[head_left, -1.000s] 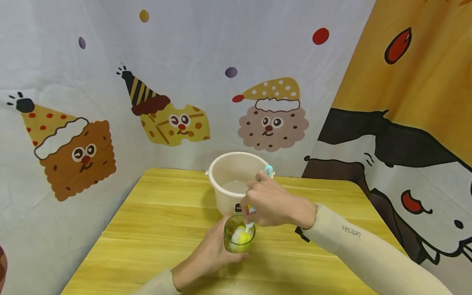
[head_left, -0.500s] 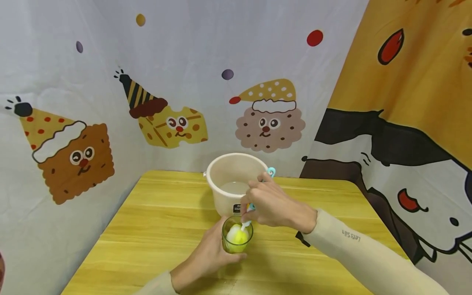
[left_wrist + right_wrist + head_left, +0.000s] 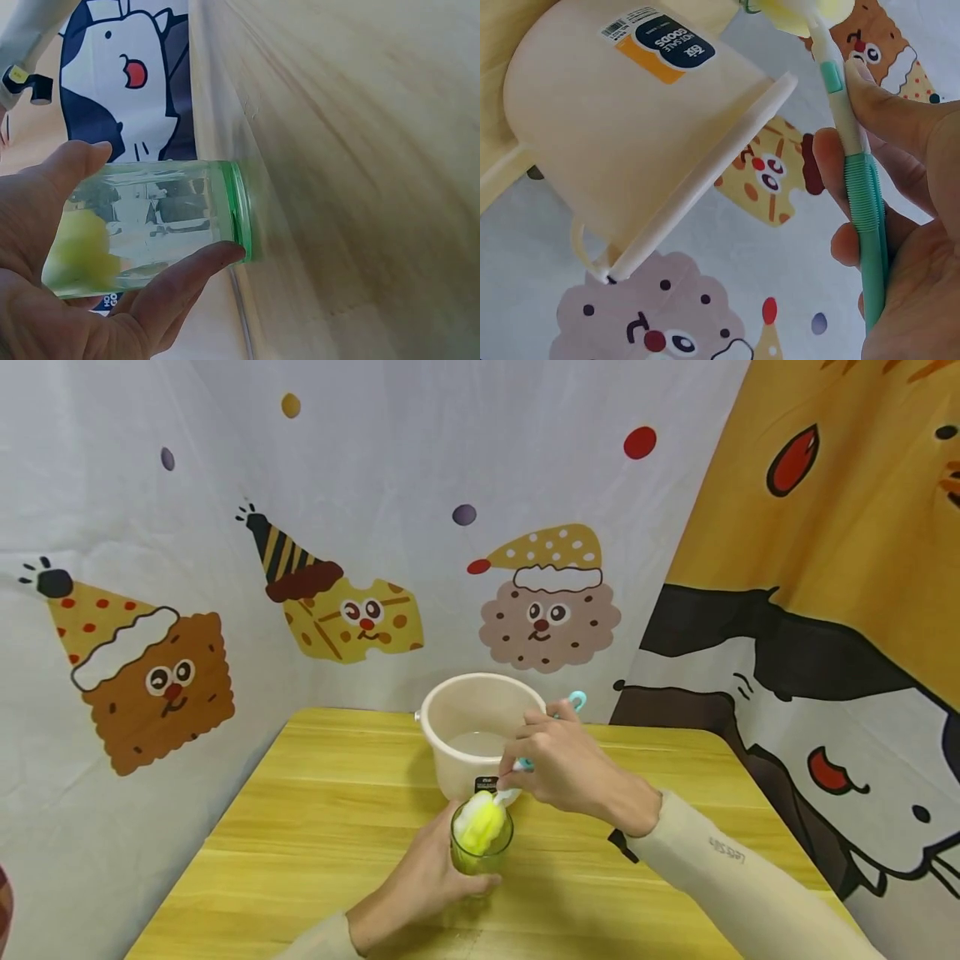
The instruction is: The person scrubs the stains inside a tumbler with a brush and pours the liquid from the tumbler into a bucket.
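A green-tinted glass (image 3: pixel 483 858) is gripped by my left hand (image 3: pixel 429 864), its mouth facing up. In the left wrist view, thumb and fingers wrap the glass (image 3: pixel 165 225) from both sides. My right hand (image 3: pixel 573 768) holds a sponge cup brush by its white and teal handle (image 3: pixel 862 202), whose teal loop (image 3: pixel 577 700) sticks out above the hand. The brush's yellow and white sponge head (image 3: pixel 480 823) is partly inside the glass, its top standing above the rim. Through the glass wall the yellow sponge (image 3: pixel 81 251) shows near the mouth.
A cream bucket (image 3: pixel 442 760) stands just behind the glass on the wood-grain table (image 3: pixel 337 793), with a label (image 3: pixel 667 45) on its side. Some clear liquid seems to lie at its bottom. Cartoon-printed cloth (image 3: pixel 375 460) hangs behind and at the sides.
My right hand has moved up and slightly right, drawing the sponge head from deep in the glass to partly above its rim. The left hand and glass have hardly moved.
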The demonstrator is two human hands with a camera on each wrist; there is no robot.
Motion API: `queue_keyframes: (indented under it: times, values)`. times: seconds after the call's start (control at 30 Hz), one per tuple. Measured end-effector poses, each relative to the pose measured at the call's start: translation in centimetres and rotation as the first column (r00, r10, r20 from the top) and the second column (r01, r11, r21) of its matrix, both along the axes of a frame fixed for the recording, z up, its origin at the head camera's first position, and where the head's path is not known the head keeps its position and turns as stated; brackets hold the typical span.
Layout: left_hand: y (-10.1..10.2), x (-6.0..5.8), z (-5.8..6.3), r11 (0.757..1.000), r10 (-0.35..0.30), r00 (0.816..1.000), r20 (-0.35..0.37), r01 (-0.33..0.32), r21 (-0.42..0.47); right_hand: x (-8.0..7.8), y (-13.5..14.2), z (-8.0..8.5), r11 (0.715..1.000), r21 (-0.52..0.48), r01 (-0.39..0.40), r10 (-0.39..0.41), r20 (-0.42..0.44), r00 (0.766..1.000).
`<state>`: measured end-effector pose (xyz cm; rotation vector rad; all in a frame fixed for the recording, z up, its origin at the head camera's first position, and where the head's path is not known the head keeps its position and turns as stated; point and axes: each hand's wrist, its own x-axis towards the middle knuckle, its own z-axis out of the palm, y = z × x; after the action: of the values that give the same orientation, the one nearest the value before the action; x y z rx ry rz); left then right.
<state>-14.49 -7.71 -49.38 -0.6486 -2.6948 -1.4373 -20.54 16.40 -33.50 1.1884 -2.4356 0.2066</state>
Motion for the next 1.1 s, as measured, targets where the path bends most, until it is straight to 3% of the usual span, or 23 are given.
queue_keyframes:
  times: [0.4,0.73,0.93,1.1]
  values:
    - [0.1,-0.1,-0.1,1.000,-0.001,1.000,-0.007,0.001,-0.007,0.5,3.0,-0.6,0.991,-0.129,0.032,-0.030,0.023,0.999]
    - [0.0,0.1,-0.1,1.000,-0.001,1.000,-0.028,0.001,0.007,0.6,5.5,-2.1,0.954,-0.297,0.047,-0.047,0.009,0.999]
    - [0.0,0.1,-0.2,1.000,-0.012,0.999,-0.034,0.012,0.011,0.6,6.9,-3.4,0.913,-0.396,0.103,-0.055,0.131,0.990]
    - [0.0,0.1,-0.4,1.000,-0.016,0.998,-0.068,0.016,0.008,0.5,8.0,-4.3,0.877,-0.437,0.199,-0.072,0.289,0.955]
